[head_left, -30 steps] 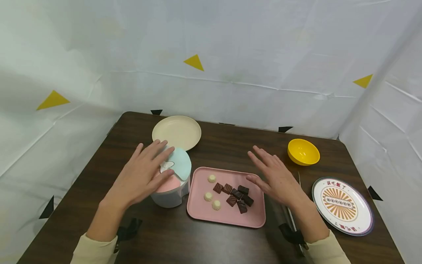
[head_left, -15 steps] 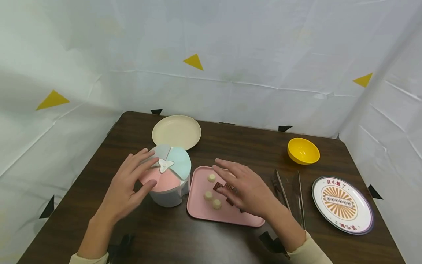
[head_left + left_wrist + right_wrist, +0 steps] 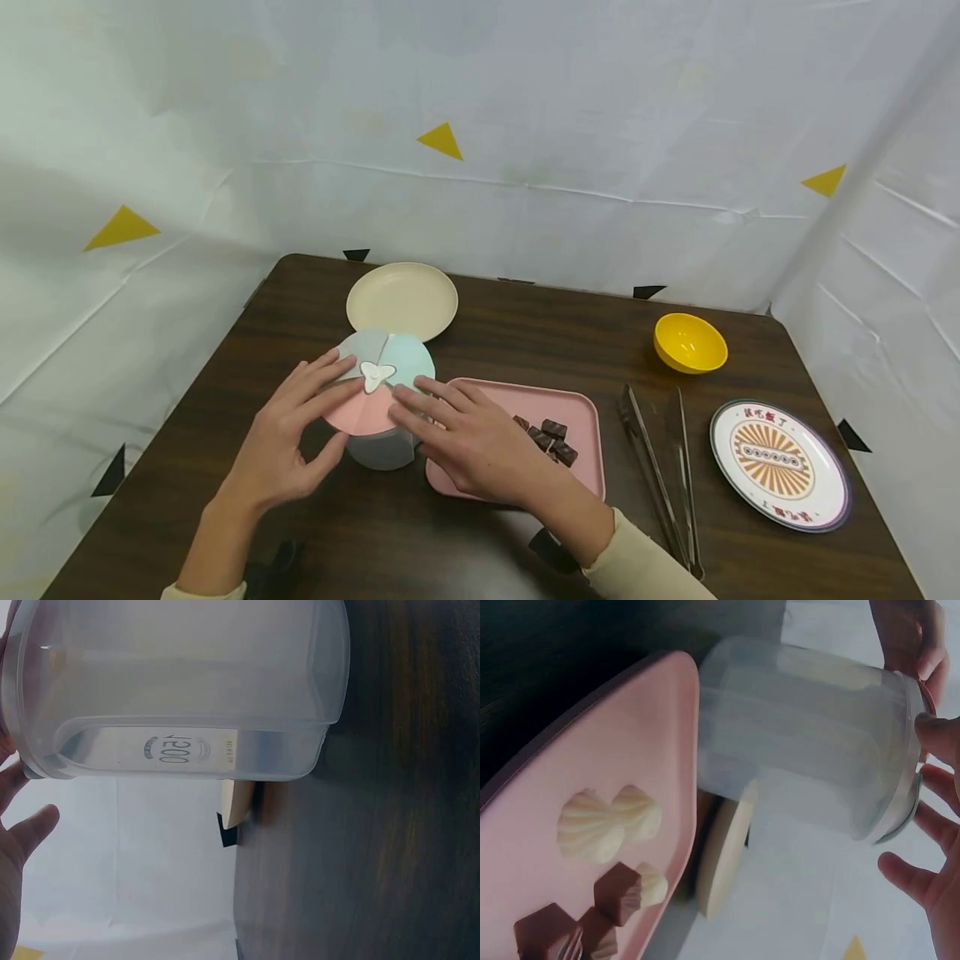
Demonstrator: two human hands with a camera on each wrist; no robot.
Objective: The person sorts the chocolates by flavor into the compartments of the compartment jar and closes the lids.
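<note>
A round clear container (image 3: 378,446) with a lid (image 3: 375,396) in pink, blue and grey segments stands left of a pink tray (image 3: 581,412). My left hand (image 3: 288,433) lies against its left side, with straight fingers on the lid's edge and the thumb by the wall. My right hand (image 3: 465,437) reaches across the tray, its straight fingers resting on the pink segment. Dark chocolates (image 3: 551,440) lie in the tray. The right wrist view shows white chocolates (image 3: 607,821) beside the container (image 3: 810,735); the head view hides them under my hand. The container (image 3: 180,690) fills the left wrist view.
A cream plate (image 3: 402,300) sits behind the container. Metal tongs (image 3: 660,467) lie right of the tray. A yellow bowl (image 3: 690,343) stands at the back right, and a patterned plate (image 3: 780,467) at the right edge. White sheets wall in the dark wooden table (image 3: 525,325).
My right hand has swung left from beside the tongs, over the tray, onto the container's lid. My left hand slid from on top of the lid to its left edge.
</note>
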